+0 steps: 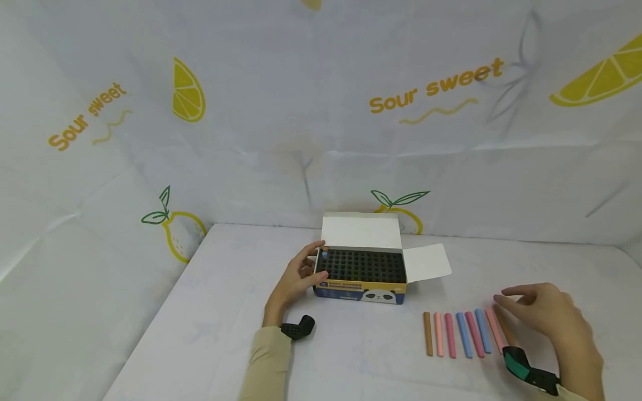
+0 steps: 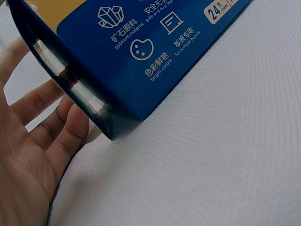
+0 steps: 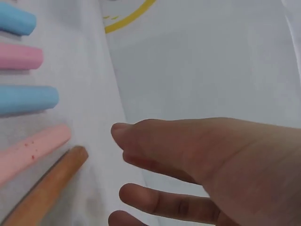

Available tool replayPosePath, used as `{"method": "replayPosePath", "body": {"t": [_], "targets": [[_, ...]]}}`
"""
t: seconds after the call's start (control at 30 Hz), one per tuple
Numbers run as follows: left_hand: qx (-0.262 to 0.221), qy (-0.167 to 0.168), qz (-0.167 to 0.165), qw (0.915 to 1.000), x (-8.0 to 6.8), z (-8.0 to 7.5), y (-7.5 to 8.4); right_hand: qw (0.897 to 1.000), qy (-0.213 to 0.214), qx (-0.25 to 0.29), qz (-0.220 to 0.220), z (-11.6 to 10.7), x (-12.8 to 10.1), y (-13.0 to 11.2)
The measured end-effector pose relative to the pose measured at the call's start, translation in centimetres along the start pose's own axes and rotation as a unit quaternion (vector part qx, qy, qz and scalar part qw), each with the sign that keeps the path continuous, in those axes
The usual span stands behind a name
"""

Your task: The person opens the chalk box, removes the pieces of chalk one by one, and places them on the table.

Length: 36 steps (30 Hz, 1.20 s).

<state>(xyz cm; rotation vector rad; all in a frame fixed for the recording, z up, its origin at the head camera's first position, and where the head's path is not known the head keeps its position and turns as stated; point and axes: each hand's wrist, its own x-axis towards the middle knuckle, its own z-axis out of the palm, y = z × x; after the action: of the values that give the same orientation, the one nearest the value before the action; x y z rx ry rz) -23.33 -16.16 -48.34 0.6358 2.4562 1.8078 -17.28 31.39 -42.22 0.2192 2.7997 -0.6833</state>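
A blue and yellow chalk box (image 1: 346, 292) with a panda on its front stands with its lid raised, showing a black tray of holes (image 1: 366, 266). A blue chalk end (image 1: 324, 254) shows in the tray's back left corner. My left hand (image 1: 295, 281) grips the box's left end, thumb at the front edge and index finger at the back corner. My right hand (image 1: 544, 312) hovers at the far end of the rightmost brown chalk stick (image 1: 505, 327), thumb and fingers apart, nothing between them. Beside that stick lies a light pink one (image 3: 35, 153).
Several more chalk sticks lie in a row to the left, among them a brown one (image 1: 428, 334), a dark pink one (image 1: 450, 335) and a blue one (image 1: 463, 335). The box's side flap (image 1: 426, 263) sticks out to the right. Behind the white table (image 1: 200, 312) hangs a lemon-printed cloth (image 1: 281, 111).
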Motion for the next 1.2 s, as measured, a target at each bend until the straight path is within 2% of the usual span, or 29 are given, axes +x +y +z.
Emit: {"method": "replayPosePath", "body": {"t": [0.27,0.4,0.57,0.73,0.93,1.2], "targets": [[-0.001,0.000,0.003,1.0000,-0.1,0.0,0.0,0.996,0.074,0.007,-0.055,-0.7,-0.8,-1.3],[-0.003,0.002,0.006,1.0000,-0.2,-0.1,-0.1,0.987,0.132,0.024,-0.083,-0.5,-1.2,-2.3],[-0.001,0.004,0.008,1.0000,-0.1,0.0,-0.1,0.969,0.206,0.068,-0.118,-0.4,-1.6,-4.2],[0.004,0.002,0.012,0.9999,0.0,0.1,-0.3,0.945,0.256,0.126,-0.160,-0.5,-2.0,-7.0],[0.006,0.003,0.011,0.9999,0.0,0.1,-0.2,0.921,0.279,0.158,-0.220,0.2,-2.2,-11.0],[0.004,0.002,0.010,0.9999,0.0,0.1,0.0,0.897,0.296,0.192,-0.266,2.2,-1.9,-16.2]]}}
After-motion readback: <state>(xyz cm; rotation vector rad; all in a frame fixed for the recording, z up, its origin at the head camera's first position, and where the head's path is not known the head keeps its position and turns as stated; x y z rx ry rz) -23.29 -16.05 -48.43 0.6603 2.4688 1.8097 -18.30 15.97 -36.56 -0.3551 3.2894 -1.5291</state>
